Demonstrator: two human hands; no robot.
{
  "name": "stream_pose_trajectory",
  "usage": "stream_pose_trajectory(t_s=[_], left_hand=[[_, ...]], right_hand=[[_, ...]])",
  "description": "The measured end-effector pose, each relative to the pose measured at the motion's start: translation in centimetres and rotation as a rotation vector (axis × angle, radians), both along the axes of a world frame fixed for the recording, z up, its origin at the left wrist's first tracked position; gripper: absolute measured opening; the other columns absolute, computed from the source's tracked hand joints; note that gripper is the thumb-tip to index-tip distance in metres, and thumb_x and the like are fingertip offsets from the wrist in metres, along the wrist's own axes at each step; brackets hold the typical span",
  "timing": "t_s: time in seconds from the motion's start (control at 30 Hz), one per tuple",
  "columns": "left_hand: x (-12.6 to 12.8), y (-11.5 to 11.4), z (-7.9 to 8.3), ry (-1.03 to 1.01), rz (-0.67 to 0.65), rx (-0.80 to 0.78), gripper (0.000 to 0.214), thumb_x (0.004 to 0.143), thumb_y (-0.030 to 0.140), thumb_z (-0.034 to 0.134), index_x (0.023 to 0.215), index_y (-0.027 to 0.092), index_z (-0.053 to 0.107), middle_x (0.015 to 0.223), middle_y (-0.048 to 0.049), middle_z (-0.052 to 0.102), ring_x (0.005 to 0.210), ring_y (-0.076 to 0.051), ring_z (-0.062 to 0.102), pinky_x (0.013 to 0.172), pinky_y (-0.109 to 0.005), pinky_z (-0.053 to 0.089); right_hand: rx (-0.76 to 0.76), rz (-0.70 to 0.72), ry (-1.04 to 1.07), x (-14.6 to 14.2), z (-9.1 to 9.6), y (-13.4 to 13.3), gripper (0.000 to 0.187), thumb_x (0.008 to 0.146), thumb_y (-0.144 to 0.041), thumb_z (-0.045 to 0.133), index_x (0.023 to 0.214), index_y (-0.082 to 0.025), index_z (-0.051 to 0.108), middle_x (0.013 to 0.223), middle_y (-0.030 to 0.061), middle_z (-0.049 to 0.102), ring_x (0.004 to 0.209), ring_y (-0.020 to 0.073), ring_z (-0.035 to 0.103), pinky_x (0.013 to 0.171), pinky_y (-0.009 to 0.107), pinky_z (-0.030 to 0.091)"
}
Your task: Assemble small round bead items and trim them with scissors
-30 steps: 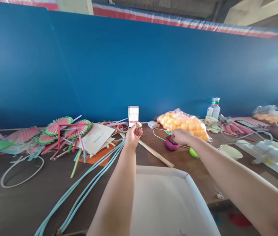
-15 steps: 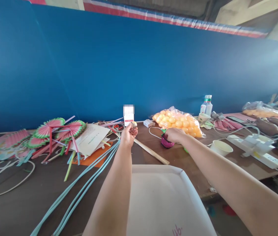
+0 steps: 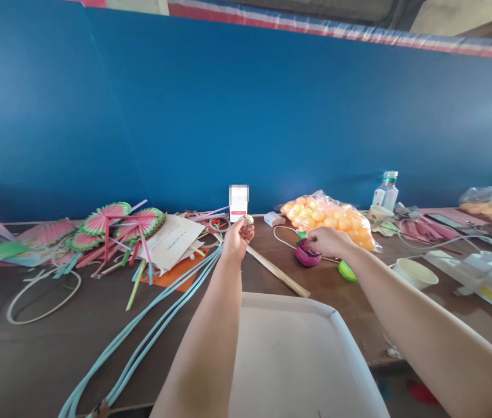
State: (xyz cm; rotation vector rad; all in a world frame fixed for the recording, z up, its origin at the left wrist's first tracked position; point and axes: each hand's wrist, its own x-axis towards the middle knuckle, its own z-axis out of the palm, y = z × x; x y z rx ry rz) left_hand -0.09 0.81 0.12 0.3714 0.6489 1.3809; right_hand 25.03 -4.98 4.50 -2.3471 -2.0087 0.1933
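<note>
My left hand (image 3: pixel 238 239) is closed around a small round thing (image 3: pixel 248 221), patterned in gold and brown, too small to name surely. It is held up in front of an upright phone (image 3: pixel 239 200) with a lit screen. My right hand (image 3: pixel 328 240) reaches over a small purple container (image 3: pixel 307 257) with a dark inside and a green tip. Its fingers are bent together at the container's mouth, and their tips are partly hidden. A bright green round piece (image 3: pixel 347 271) lies beside the right wrist. Below the left hand is a flat wooden strip (image 3: pixel 278 271).
A bag of orange balls (image 3: pixel 330 219) sits behind my right hand. To the right are a paper cup (image 3: pixel 415 273), a power strip (image 3: pixel 474 284) and bottles (image 3: pixel 386 191). On the left are folded paper fans (image 3: pixel 107 219), papers (image 3: pixel 172 241) and pale blue cords (image 3: pixel 163 307). A white tray-like surface (image 3: pixel 289 354) is nearest me.
The camera view has shifted, so most things on the table appear further right. My right hand has lifted slightly off the purple container, showing its dark inside. The green piece now shows more fully.
</note>
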Motion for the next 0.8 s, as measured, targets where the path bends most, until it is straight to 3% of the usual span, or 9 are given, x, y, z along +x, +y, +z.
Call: stream_pose_trajectory(t_s=[0.17,0.33,0.47,0.57,0.67,0.8], left_hand=[[0.1,-0.1,-0.2,0.028,-0.006,0.03,0.01,0.086,0.022,0.066,0.088,0.013,0.065,0.071,-0.0036,0.066,0.062,-0.01,0.065,0.063,-0.021,0.051],[0.2,0.0,-0.7,0.066,-0.026,0.116,0.02,0.08,0.027,0.073,0.093,0.014,0.067,0.078,-0.0044,0.068,0.067,-0.011,0.066,0.069,-0.024,0.052],[-0.1,-0.2,-0.5,0.094,-0.04,0.158,0.028,0.074,0.03,0.08,0.096,0.017,0.068,0.082,-0.0037,0.069,0.069,-0.01,0.065,0.071,-0.024,0.051],[-0.2,-0.3,-0.3,0.123,-0.05,0.191,0.033,0.071,0.034,0.083,0.097,0.019,0.069,0.083,-0.0027,0.07,0.068,-0.009,0.064,0.069,-0.022,0.049],[-0.2,-0.3,-0.3,0.121,-0.043,0.22,0.036,0.071,0.036,0.083,0.099,0.018,0.07,0.083,-0.0025,0.07,0.068,-0.009,0.064,0.068,-0.022,0.048],[0.0,-0.1,-0.5,0.118,0.005,0.221,0.038,0.07,0.034,0.084,0.101,0.018,0.068,0.081,-0.0016,0.07,0.065,-0.01,0.064,0.066,-0.024,0.05]], right_hand=[[0.143,0.002,0.18,1.2,-0.5,0.0,0.012,0.072,-0.031,0.065,0.075,-0.024,0.074,0.082,0.0014,0.074,0.074,0.0175,0.065,0.063,0.026,0.042],[0.406,0.046,0.82,-2.5,1.0,0.1,0.019,0.069,-0.037,0.072,0.074,-0.019,0.069,0.065,0.0019,0.066,0.059,0.013,0.058,0.051,0.022,0.04],[0.365,0.063,1.397,-8.5,2.1,1.3,0.027,0.062,-0.037,0.081,0.078,-0.018,0.068,0.07,0.002,0.067,0.054,0.0077,0.052,0.045,0.019,0.037],[0.309,0.043,1.692,-12.4,1.8,2.7,0.03,0.058,-0.031,0.085,0.079,-0.019,0.068,0.072,0.0,0.067,0.055,0.0061,0.052,0.046,0.016,0.039],[0.285,0.049,1.864,-14.6,0.5,3.8,0.031,0.055,-0.029,0.087,0.076,-0.019,0.067,0.063,-0.0036,0.062,0.052,0.0047,0.049,0.045,0.015,0.039],[0.291,0.071,1.973,-15.1,-2.1,4.1,0.032,0.053,-0.03,0.089,0.073,-0.019,0.067,0.063,-0.0039,0.062,0.052,0.0049,0.047,0.044,0.017,0.038]])
